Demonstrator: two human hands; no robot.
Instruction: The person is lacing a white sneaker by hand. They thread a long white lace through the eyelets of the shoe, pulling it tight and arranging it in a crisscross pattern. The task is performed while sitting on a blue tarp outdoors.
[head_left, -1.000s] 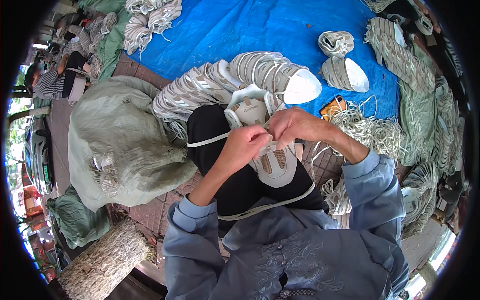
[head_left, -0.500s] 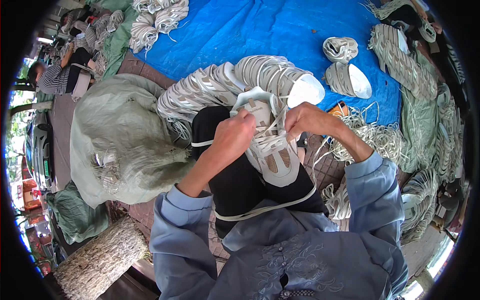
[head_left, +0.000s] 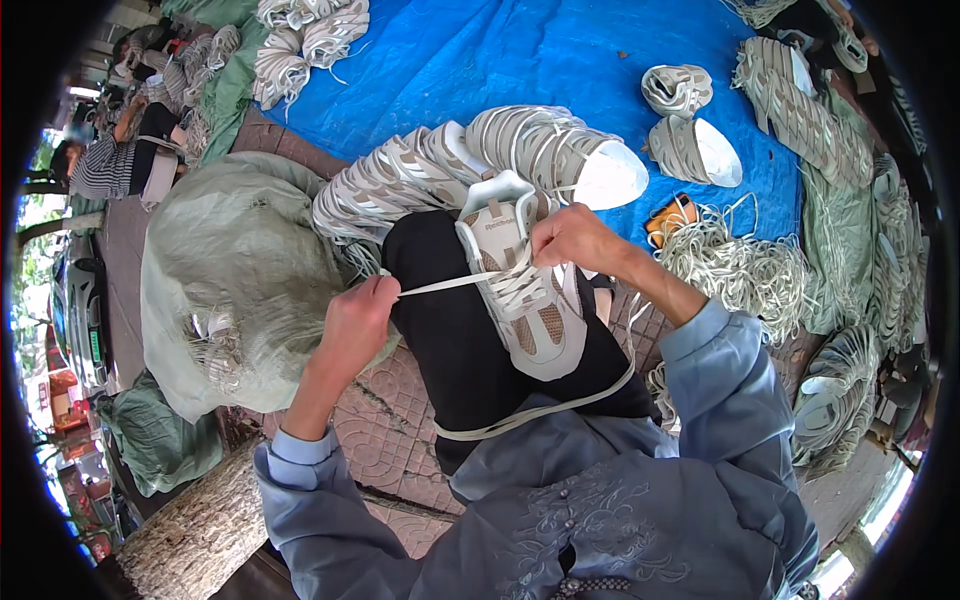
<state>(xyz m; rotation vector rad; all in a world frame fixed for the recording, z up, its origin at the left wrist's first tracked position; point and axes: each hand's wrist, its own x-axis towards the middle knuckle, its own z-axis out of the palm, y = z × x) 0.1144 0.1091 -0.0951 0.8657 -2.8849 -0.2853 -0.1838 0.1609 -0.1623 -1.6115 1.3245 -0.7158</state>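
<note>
Head view gives me one white-and-beige sneaker upper (head_left: 503, 245) resting on the black-trousered lap (head_left: 440, 335), toe toward the wearer. From my distance I read the left hand (head_left: 360, 312) as clenched around the end of a flat white shoelace (head_left: 450, 285), drawn out nearly straight to the upper's left. The right hand (head_left: 578, 242) has its fingers closed at the upper's right edge, near the top lacing; whether they pinch lace, upper or both, I cannot tell.

What worries me is the sideways pull. If the right fingers slacken, the upper could twist or slide off the thighs, since I see only the lap beneath it. Too hard a tug could draw the lace ends uneven or pucker the lacing edges. The pale cord (head_left: 570, 405) looped across the lap might also snag a sleeve or a trailing lace.

Counting: two hands, one upper on the lap, one taut lace length, one cord. On the one blue tarp (head_left: 450, 60) I make out one long curved row of nested uppers (head_left: 400, 180), packed too tightly to number, and two short bundles (head_left: 678, 120) to its right. Beside these lie one tangled heap of laces (head_left: 735, 275), its strands beyond counting, and, left of the lap, one large pale-green sack (head_left: 240, 275).
</note>
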